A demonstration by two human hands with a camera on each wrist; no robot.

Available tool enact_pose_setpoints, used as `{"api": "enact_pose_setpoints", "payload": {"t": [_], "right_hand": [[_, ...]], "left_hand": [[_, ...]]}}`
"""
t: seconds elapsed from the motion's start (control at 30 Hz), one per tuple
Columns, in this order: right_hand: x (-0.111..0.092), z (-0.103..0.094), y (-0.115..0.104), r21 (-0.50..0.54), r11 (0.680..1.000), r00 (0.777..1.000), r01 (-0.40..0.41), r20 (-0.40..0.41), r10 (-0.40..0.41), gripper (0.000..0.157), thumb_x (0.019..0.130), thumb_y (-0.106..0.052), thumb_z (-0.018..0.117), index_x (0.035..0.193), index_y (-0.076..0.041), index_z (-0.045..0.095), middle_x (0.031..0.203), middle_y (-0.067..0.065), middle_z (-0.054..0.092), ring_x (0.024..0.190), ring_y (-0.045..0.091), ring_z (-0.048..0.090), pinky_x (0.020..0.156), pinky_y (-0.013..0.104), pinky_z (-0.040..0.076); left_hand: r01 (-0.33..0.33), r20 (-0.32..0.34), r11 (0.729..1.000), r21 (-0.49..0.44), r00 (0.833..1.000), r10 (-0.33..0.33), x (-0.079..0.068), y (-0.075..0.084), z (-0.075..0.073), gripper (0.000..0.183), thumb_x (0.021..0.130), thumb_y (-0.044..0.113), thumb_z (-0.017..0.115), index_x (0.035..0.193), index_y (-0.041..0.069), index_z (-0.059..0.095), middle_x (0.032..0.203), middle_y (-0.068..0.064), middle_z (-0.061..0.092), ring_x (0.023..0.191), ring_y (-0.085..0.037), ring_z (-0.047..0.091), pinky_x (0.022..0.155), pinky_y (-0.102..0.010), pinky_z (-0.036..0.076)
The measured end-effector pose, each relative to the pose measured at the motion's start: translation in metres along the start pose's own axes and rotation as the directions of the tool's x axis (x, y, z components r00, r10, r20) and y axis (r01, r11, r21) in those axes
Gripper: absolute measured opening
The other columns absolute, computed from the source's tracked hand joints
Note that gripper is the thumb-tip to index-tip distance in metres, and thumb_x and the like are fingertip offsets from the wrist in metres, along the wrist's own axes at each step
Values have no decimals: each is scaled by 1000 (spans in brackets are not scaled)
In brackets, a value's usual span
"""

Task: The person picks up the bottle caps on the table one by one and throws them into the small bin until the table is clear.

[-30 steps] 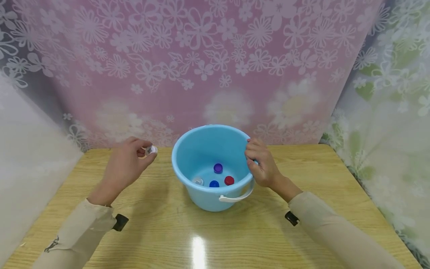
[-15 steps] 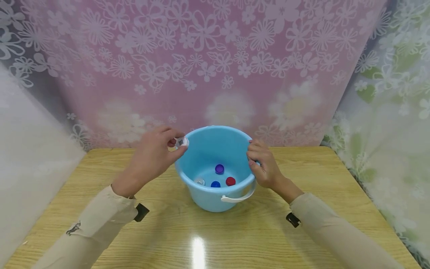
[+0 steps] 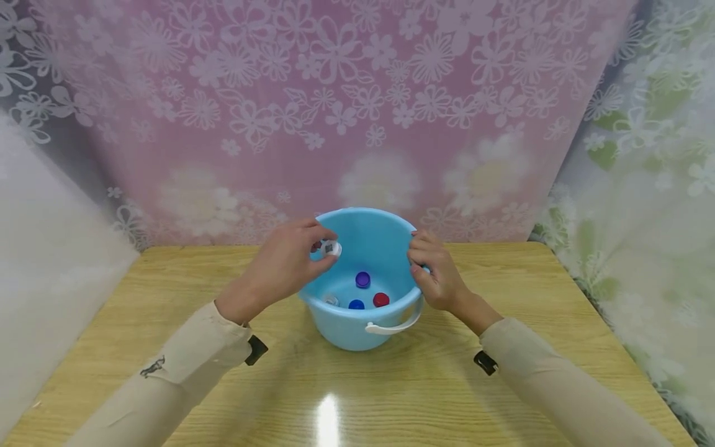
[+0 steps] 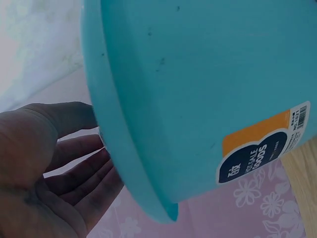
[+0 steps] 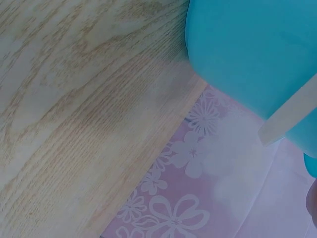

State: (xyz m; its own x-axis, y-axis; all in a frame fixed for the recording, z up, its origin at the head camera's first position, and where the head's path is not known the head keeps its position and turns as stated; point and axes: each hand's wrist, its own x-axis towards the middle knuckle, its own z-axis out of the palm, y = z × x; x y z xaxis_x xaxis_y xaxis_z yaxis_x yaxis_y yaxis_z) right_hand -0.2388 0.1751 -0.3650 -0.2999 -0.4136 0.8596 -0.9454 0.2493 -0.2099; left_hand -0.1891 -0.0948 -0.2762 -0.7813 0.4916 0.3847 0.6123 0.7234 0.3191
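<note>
Between the thumb and fingers of my left hand [image 3: 282, 261] a small white cap [image 3: 332, 249] is pinched, over the left rim of a light blue bucket [image 3: 357, 332]. My right hand [image 3: 438, 273] grips the bucket's right rim. Inside, on the bottom, lie a purple cap [image 3: 363, 280], a blue cap [image 3: 356, 304], a red cap [image 3: 381, 300] and a whitish cap [image 3: 332, 300]. From the left wrist, the bucket wall [image 4: 198, 74] hides the fingertips and most of the cap. Only a sliver of the right hand shows in the right wrist view.
The bucket stands on a wooden table [image 3: 223, 397]. Its white handle [image 3: 393, 327] hangs down at the front right. A floral pink curtain [image 3: 313, 155] is behind the table, with pale fabric [image 3: 642, 248] on the right. A label [image 4: 262, 148] is stuck on the bucket.
My left hand has carried the white cap rightward, from beside the bucket to over its left rim. The right hand keeps its grip on the rim, and the bucket stays in place.
</note>
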Motion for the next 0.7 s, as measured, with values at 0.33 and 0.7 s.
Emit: {"api": "enact_pose_setpoints", "payload": {"t": [0.33, 0.7], "right_hand": [[-1, 1, 2, 3, 1000, 1000, 6, 0, -6, 24, 82, -14, 38, 59, -17, 29, 60, 1, 26, 69, 20, 34, 88, 52, 34], [-1, 1, 1, 4, 1000, 1000, -7, -3, 7, 23, 80, -13, 38, 59, -16, 29, 59, 4, 26, 69, 20, 34, 88, 52, 34]], "left_hand": [[-50, 46, 998, 30, 998, 48, 1, -1, 17, 25, 87, 18, 69, 108, 5, 69, 106, -6, 62, 89, -18, 62, 76, -32, 50], [-83, 60, 995, 50, 995, 80, 0, -3, 21, 24, 85, 17, 71, 106, 4, 69, 103, -6, 62, 86, -17, 61, 73, -31, 50]]}}
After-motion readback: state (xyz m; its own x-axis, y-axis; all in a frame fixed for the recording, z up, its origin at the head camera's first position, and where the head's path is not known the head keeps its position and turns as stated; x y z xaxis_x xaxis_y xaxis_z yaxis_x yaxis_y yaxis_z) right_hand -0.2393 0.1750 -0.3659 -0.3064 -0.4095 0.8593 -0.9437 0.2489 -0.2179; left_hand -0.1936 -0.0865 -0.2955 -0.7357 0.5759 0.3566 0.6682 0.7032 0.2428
